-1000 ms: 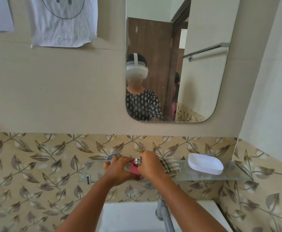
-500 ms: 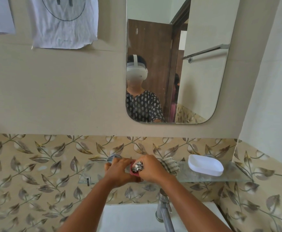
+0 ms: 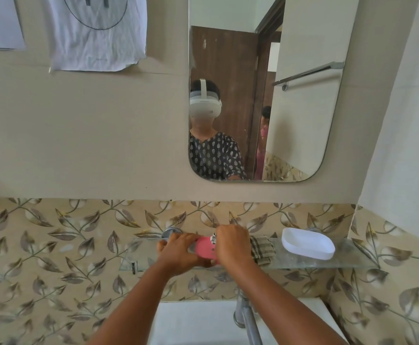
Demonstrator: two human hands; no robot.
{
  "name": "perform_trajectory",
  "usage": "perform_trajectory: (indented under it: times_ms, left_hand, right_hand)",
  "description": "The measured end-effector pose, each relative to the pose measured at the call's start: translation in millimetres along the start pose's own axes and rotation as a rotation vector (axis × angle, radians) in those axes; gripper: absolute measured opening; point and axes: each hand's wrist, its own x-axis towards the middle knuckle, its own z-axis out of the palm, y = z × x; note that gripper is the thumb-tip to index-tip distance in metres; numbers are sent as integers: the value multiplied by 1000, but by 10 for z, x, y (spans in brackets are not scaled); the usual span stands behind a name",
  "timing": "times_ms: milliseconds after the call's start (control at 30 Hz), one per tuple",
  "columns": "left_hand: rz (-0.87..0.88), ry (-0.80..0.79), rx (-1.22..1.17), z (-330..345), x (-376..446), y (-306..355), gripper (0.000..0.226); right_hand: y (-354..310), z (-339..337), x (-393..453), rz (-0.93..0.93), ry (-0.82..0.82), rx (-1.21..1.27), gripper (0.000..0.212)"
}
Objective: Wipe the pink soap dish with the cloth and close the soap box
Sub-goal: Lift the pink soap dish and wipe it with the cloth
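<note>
Head view: left hand grips the pink soap dish over the glass shelf, fingers curled round its left end. Right hand is closed on the checked cloth, bunched against the dish's right end. Compared with half a second ago, more pink surface shows between the hands and the cloth sits further right; the wipe looks to be passing off that end. White lid lies well apart on the shelf, so closing the box is not yet started.
</note>
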Motion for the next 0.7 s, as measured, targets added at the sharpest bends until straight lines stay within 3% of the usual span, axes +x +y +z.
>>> perform_trajectory:
  times_ms: [167,367,700]
  left_hand:
    - [2,7,15,9,0,0,91]
    - [12,13,15,14,-19,2,92]
    - [20,20,8,-4,-32,-2,105]
  right_hand:
    - [46,-100,14,-31,-79,-73,16]
    - [91,-153,15,-29,-187,57,16]
    - [-10,-76,-43,-19,-110,187,24]
